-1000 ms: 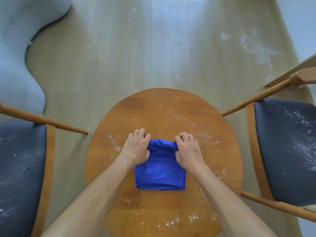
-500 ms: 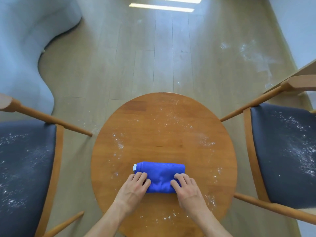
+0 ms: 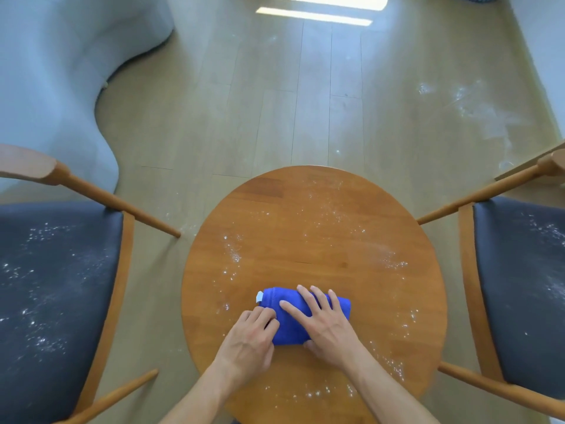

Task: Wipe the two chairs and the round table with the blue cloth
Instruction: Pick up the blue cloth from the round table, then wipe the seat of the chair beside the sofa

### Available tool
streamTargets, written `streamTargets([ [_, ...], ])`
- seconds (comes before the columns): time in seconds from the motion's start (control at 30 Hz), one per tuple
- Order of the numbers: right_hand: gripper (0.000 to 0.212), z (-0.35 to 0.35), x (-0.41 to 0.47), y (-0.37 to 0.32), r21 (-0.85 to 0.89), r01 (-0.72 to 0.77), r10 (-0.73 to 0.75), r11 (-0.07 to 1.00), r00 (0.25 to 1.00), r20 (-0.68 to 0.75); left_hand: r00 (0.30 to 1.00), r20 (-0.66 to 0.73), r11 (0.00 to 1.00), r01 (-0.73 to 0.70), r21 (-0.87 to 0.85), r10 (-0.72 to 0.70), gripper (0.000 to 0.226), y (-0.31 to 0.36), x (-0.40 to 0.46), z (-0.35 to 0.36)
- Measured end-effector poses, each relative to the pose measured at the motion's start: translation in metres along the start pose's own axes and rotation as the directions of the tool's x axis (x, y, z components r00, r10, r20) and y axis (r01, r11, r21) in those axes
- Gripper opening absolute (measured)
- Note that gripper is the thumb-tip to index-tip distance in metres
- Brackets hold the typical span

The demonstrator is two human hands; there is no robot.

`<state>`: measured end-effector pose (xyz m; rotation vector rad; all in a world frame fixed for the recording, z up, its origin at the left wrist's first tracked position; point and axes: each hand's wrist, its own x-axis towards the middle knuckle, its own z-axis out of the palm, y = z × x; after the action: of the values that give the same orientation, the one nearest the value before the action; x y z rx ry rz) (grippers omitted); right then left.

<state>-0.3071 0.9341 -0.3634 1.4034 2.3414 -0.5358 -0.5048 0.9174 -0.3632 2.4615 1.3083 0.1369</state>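
I'm pressing my flat R hand (image 3: pixel 324 322) on the folded cloth (image 3: pixel 293 316), L hand (image 3: pixel 253 338) pinching its edge, w/ table (image 3: pixel 305 234) & both chairs (image 3: pixel 55 270) looking powdery, nothing wiped yet.

A round wooden table (image 3: pixel 315 228) dusted with white powder (image 3: pixel 234 255) carries a folded blue cloth (image 3: pixel 293 319), pinned beneath the right hand (image 3: pixel 324 328) and gripped at its near-left edge by the left hand (image 3: pixel 249 344). Powder speckles the wood ahead of and beside both hands.
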Motion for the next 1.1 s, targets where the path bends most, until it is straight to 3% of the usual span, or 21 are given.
streamTargets([
  [0.13, 0.093, 0.005, 0.005, -0.006, -0.025, -0.030, 0.030, 0.999, 0.999, -0.033, 0.988, -0.057, 0.988, 0.137, -0.076, -0.142, 0.027, -0.008, -0.015, -0.009],
  [0.33, 0.084, -0.017, 0.002, -0.033, 0.024, -0.139, 0.141, 0.990, 0.977, -0.163, 0.934, -0.022, 0.925, 0.350, -0.146, -0.357, 0.032, -0.017, -0.043, -0.044],
  [0.4, 0.085, -0.034, -0.001, -0.048, 0.110, -0.183, 0.197, 0.977, 0.972, -0.128, 0.892, 0.001, 0.879, 0.445, -0.174, -0.452, 0.024, -0.017, -0.055, -0.058],
  [0.47, 0.086, -0.051, -0.001, -0.067, 0.147, -0.208, 0.219, 0.967, 0.973, -0.066, 0.805, 0.065, 0.775, 0.587, -0.234, -0.590, 0.026, -0.015, -0.067, -0.073],
  [0.63, 0.079, -0.088, 0.005, -0.139, 0.331, -0.094, 0.149, 0.939, 0.978, -0.146, 0.627, 0.154, 0.560, 0.762, -0.324, -0.764, 0.034, -0.011, -0.102, -0.107],
  [0.8, 0.078, -0.119, 0.024, -0.224, 0.346, 0.073, -0.001, 0.935, 0.979, -0.205, 0.556, 0.076, 0.542, 0.827, -0.149, -0.828, 0.052, -0.044, -0.173, -0.144],
  [0.97, 0.074, -0.138, 0.047, -0.310, 0.325, 0.163, -0.084, 0.931, 0.966, -0.244, 0.392, 0.017, 0.390, 0.919, -0.066, -0.920, 0.065, -0.098, -0.258, -0.182],
  [1.1, 0.073, -0.149, 0.074, -0.380, 0.283, 0.208, -0.127, 0.936, 0.952, -0.278, 0.337, -0.041, 0.339, 0.940, -0.030, -0.941, 0.067, -0.154, -0.316, -0.204],
])
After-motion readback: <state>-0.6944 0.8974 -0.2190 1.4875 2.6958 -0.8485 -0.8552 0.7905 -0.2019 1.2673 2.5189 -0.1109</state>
